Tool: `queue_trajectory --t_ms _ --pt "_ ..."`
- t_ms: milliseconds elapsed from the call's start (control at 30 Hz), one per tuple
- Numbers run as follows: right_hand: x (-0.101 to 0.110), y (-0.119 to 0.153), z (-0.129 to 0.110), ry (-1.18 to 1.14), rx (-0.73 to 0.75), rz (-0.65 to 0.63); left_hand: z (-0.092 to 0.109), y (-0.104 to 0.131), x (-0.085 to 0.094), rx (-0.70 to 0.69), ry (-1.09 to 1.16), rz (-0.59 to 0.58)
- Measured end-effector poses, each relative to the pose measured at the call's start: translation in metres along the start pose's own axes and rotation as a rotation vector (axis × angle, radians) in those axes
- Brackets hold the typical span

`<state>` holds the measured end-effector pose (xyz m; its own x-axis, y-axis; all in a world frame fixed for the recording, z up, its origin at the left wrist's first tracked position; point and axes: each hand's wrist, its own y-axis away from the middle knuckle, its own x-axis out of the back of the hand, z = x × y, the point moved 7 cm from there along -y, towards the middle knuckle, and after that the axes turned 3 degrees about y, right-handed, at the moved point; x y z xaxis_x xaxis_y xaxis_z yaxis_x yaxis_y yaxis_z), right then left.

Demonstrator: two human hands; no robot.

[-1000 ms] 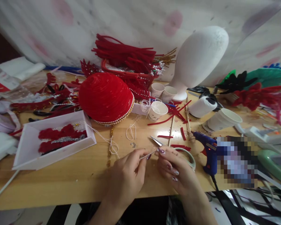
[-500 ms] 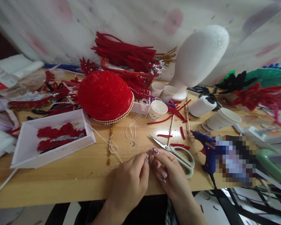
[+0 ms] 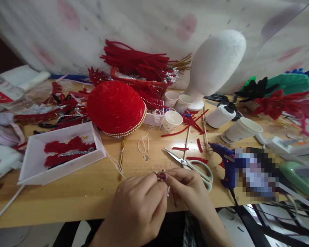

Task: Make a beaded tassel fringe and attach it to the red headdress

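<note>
String (image 3: 115,162) trailed over the littered wooden table (image 3: 67,202), before a pink-blotched backdrop (image 3: 144,20), from beside the box (image 3: 64,173) to the left hand (image 3: 141,202), its fingertips meeting the right hand (image 3: 189,188), both pinched together on a small piece (image 3: 158,176) too hidden to identify.

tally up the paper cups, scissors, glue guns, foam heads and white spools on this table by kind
paper cups: 4
scissors: 1
blue glue gun: 1
white foam head: 1
white spool: 1
total: 8
</note>
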<state>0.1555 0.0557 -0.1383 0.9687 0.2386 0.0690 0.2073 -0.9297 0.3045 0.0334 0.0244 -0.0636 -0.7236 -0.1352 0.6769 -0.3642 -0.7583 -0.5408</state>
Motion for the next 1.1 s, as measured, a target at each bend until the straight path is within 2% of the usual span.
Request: queue_trajectory --t_ms 167,300,400,500,567,700,800,867,967,1100 --pt "-0.004 0.006 -0.026 0.348 0.188 -0.042 0.008 -0.01 0.009 -0.125 -0.016 -0.081" --pt "-0.014 0.011 -0.039 0.635 0.291 -0.138 0.009 -0.018 0.007 -0.225 -0.055 -0.258" --pt "-0.021 0.011 -0.044 0.703 0.316 -0.215 0.004 -0.024 0.005 -0.239 -0.113 -0.393" --pt "-0.02 0.01 -0.044 0.624 0.298 -0.256 -0.005 -0.031 0.008 -0.184 -0.125 -0.465" --pt "-0.018 0.008 -0.039 0.485 0.261 -0.3 -0.012 -0.035 0.011 -0.125 -0.082 -0.488" --pt "-0.017 0.008 -0.014 0.136 0.08 -0.437 -0.021 -0.037 0.015 0.009 0.047 -0.51" --pt "-0.018 0.009 -0.006 -0.026 0.041 -0.485 -0.028 -0.037 0.017 0.176 0.179 -0.513" --pt "-0.018 0.011 -0.007 -0.082 0.065 -0.508 -0.035 -0.034 0.012 0.351 0.387 -0.568" --pt "-0.019 0.013 -0.01 -0.133 0.108 -0.537 -0.042 -0.025 -0.003 0.616 0.827 -0.689" --pt "-0.02 0.015 -0.007 -0.231 0.11 -0.55 -0.042 -0.015 -0.027 0.849 1.318 -0.805"
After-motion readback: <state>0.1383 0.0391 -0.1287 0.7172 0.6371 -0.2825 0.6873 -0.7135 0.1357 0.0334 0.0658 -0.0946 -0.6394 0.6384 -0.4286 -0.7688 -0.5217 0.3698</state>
